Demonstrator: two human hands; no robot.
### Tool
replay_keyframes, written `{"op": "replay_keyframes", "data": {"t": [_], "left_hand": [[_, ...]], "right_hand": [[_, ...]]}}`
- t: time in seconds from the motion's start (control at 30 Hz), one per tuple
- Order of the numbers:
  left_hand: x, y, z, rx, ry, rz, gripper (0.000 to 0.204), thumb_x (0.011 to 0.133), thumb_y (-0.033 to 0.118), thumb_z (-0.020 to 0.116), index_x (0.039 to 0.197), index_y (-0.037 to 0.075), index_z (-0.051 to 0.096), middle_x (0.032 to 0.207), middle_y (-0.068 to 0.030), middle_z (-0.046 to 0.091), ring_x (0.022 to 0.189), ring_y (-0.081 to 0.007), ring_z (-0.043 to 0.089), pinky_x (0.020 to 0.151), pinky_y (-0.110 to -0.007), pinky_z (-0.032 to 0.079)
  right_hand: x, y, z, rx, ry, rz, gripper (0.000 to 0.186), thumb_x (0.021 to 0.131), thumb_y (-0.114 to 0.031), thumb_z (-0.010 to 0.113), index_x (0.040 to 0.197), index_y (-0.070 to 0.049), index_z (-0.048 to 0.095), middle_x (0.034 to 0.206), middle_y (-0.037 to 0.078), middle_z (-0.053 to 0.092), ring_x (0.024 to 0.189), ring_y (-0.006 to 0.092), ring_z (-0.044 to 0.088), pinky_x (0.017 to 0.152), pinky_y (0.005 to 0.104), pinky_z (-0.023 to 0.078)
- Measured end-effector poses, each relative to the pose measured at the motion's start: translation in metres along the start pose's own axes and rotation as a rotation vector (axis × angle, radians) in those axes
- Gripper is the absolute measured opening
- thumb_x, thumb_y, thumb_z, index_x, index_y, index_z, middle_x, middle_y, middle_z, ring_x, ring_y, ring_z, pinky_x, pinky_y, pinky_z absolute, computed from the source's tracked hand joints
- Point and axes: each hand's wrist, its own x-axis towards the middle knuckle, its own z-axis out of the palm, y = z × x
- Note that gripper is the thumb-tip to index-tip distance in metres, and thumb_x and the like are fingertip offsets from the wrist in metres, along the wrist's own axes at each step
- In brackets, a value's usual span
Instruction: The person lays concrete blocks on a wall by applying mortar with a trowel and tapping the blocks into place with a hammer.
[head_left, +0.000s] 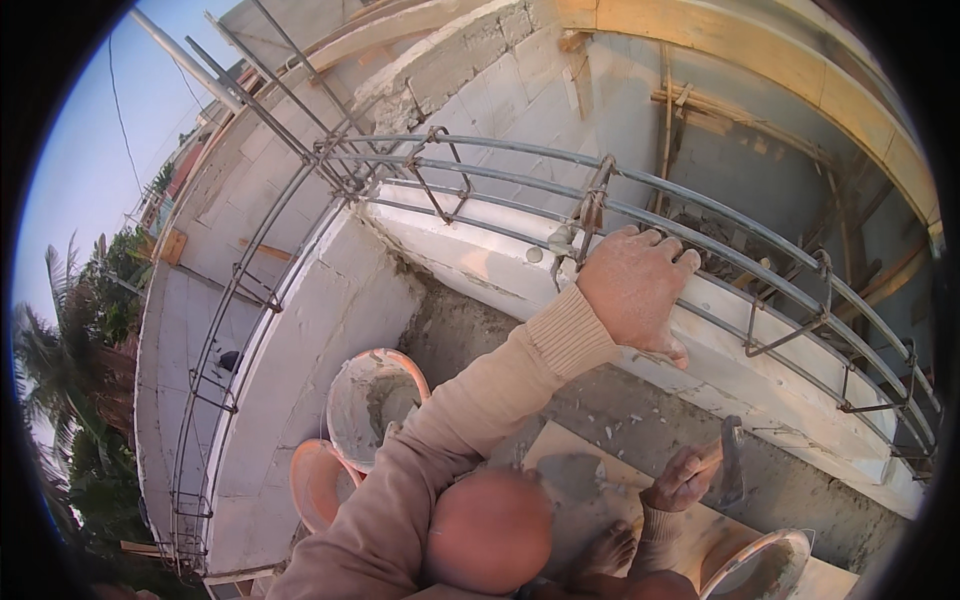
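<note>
Gripping the rebar cage (700,230) near the middle of the frame, the left hand (635,290) lies over the upper bars, fingers curled down across them and thumb tucked below, right beside a stirrup (592,205) bound with rusty wire. The right hand (682,478), lower right of the frame, is closed round the wooden handle of a hammer (728,462) whose dark head points up.

It looks like the step of steadying and truing the cage on the wall (480,255), with the hammer held ready rather than striking. A next blow would, I judge, call for the hammer to rise toward the stirrup beside the left hand, and for care that the fingers over the bar stay out of its path.

The cage is a long bundle of grey steel bars ringed by square stirrups, curving from upper left across to the right edge, resting along the top of the pale block wall. The bars look clean; the ties look rusted.

Below, at centre left, stands a mortar-smeared bucket (372,400) with an orange one (318,482) beside it, and a board (590,480) spattered with mortar lies under the person's bare foot (605,552).
</note>
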Motion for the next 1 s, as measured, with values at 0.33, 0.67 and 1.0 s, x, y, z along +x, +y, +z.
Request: {"op": "replay_keyframes", "data": {"t": [0.33,0.67,1.0], "left_hand": [[0.016,-0.017,0.003,0.041,-0.114,0.09,0.091,0.057,0.06,0.087,0.12,-0.001,0.061,0.112,-0.0171,0.069,0.105,-0.0346,0.067,0.094,-0.043,0.052],[0.022,-0.015,0.005,-0.03,-0.018,0.137,0.087,0.051,0.057,0.09,0.112,0.0,0.066,0.098,-0.0148,0.072,0.091,-0.0342,0.07,0.082,-0.043,0.055],[0.021,-0.012,0.001,0.007,0.008,0.139,0.086,0.049,0.058,0.091,0.11,0.001,0.069,0.096,-0.0156,0.073,0.086,-0.0335,0.071,0.078,-0.041,0.056]], "right_hand": [[0.029,0.026,0.007,-0.438,-0.204,-0.43,0.052,0.106,-0.047,0.033,0.088,-0.002,0.053,0.082,0.016,0.054,0.061,0.0322,0.055,0.052,0.0432,0.044],[0.049,0.031,0.013,-0.557,-0.142,-0.447,0.041,0.104,-0.039,0.043,0.099,0.0,0.055,0.089,0.019,0.059,0.063,0.034,0.064,0.05,0.0414,0.051],[0.055,0.029,0.019,-0.507,-0.11,-0.411,0.036,0.098,-0.031,0.057,0.109,0.003,0.051,0.083,0.017,0.06,0.061,0.0346,0.065,0.053,0.0425,0.054]]}}
